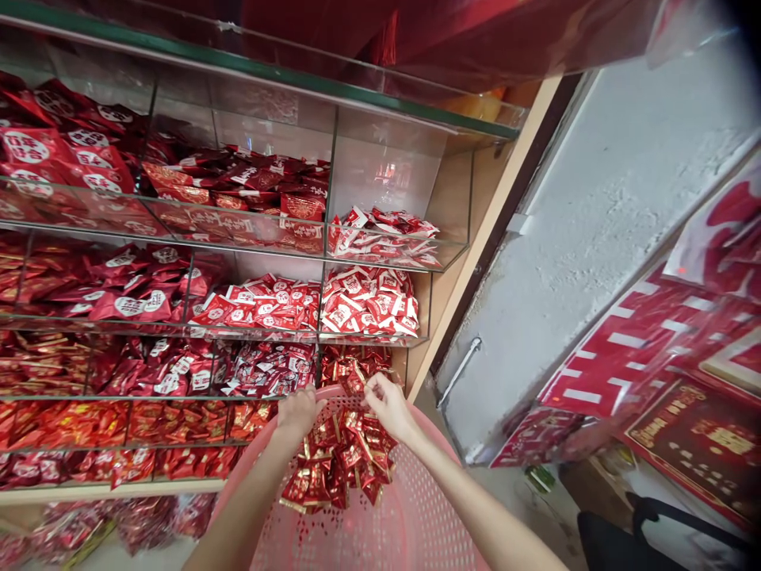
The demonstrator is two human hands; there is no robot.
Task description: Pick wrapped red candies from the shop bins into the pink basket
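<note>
A large pink plastic basket [425,492] with perforated walls is tilted toward the shelves in front of me. My left hand [299,412] is closed on its far rim. Inside, a heap of red-and-gold wrapped candies [338,464] lies against the far wall. Over that same rim, a little to the right, my right hand [386,406] is closed, its fingertips pinching what looks like a candy wrapper's gold end. Just beyond both hands is a clear shelf bin [397,361] holding similar red-and-gold candies.
Tiered clear bins of red candy packets [139,301] fill the shelf on the left. A glass shelf edge [285,79] crosses overhead. On the right are a wooden side panel [476,246], a grey wall [600,230], red hanging goods [630,349] and a black chair [618,543].
</note>
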